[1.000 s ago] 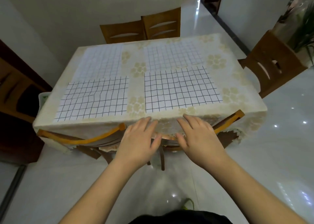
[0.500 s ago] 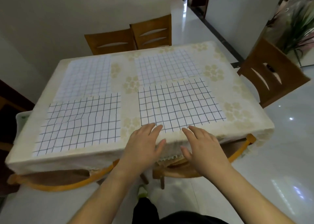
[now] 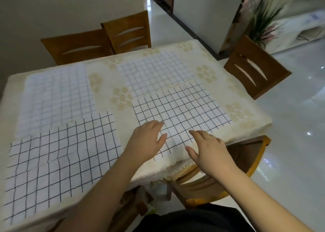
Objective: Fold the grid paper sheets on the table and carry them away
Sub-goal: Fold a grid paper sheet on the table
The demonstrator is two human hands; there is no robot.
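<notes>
Near-right grid sheet [image 3: 181, 119]: lies flat on the tablecloth [image 3: 109, 89], its near edge close to the table's near rim. This is the sheet in hand. Three more sheets on the table: near-left sheet [image 3: 59, 163], visibly rippled; far-left sheet [image 3: 56, 98] and far-right sheet [image 3: 154, 71], both flat, paler lines. None looks folded.

Left hand [image 3: 146, 142]: open, palm down, fingers spread over the near-left corner area of the near-right sheet. It grasps nothing; I cannot tell whether the fingertips press the paper or sit just above it.

Right hand [image 3: 209, 152]: also open and empty, palm down, fingers over the sheet's near edge where the cloth rolls over the rim.

My reading: the first fold is about to start; the task is at its beginning.

Notes for doing this step well, as I would run it:
- Pinch the two near corners, one per hand, not the middle of the edge, so the sheet lifts evenly.
- Carry the near edge over to the far edge and match the corners before pressing; the printed lines give a ready alignment check.
- Crease from the centre outward with a flat palm.
- Risk: the cloth looks soft and may drag or bunch under the paper near the rim; lift the paper clear, do not slide it.

Surroundings: wooden chairs on the far side [image 3: 105, 38] and right [image 3: 255, 69], glossy floor [image 3: 299, 126].
</notes>
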